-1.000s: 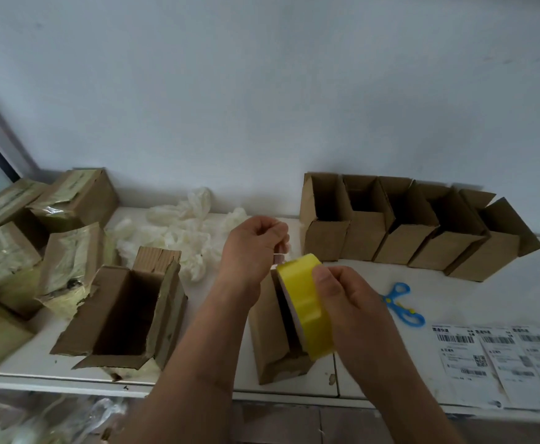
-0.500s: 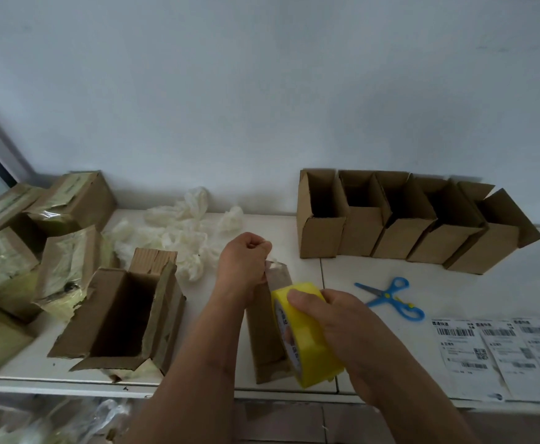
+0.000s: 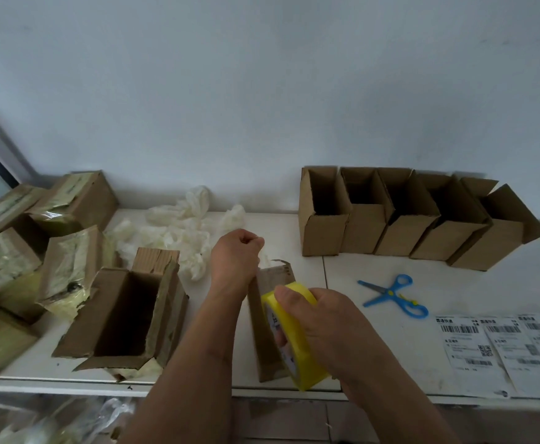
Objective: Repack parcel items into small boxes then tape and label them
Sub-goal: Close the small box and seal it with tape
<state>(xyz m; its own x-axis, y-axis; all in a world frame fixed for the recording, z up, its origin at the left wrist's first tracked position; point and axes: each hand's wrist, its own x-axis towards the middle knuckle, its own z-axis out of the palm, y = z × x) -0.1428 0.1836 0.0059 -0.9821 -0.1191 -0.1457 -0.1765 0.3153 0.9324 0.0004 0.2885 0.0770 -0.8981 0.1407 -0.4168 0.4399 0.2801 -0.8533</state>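
Two hands: both at work over the front edge of the counter [image 3: 294,229], near its middle.
Right hand [image 3: 326,318]: fingers curled over a yellow tape roll [image 3: 297,341], gripping it; the roll stands on edge against the right side of a small box [image 3: 265,318].
Left hand [image 3: 238,254]: clenched in a fist just above the far end of the small box, fingertips pinched together; what they pinch is too small to tell.
Small box: brown, closed, lying lengthwise between the two forearms, its near end at the front edge.
Open box [image 3: 121,312]: larger, torn, flaps up, at the front edge just left of the left forearm.
Wrapping [image 3: 179,232]: crumpled white sheets toward the back edge, behind the open box and the left hand.
Parcels [image 3: 38,248]: several brown ones with yellowish tape, piled at the left end of the counter.
Empty boxes [image 3: 400,225]: five, open-topped, side by side along the back edge on the right.
Scissors [image 3: 393,294]: blue handles, blades open, lying flat to the right of the right hand, in front of the empty boxes.
Labels [image 3: 499,350]: white sheets with barcodes, flat at the front right corner, near the scissors.
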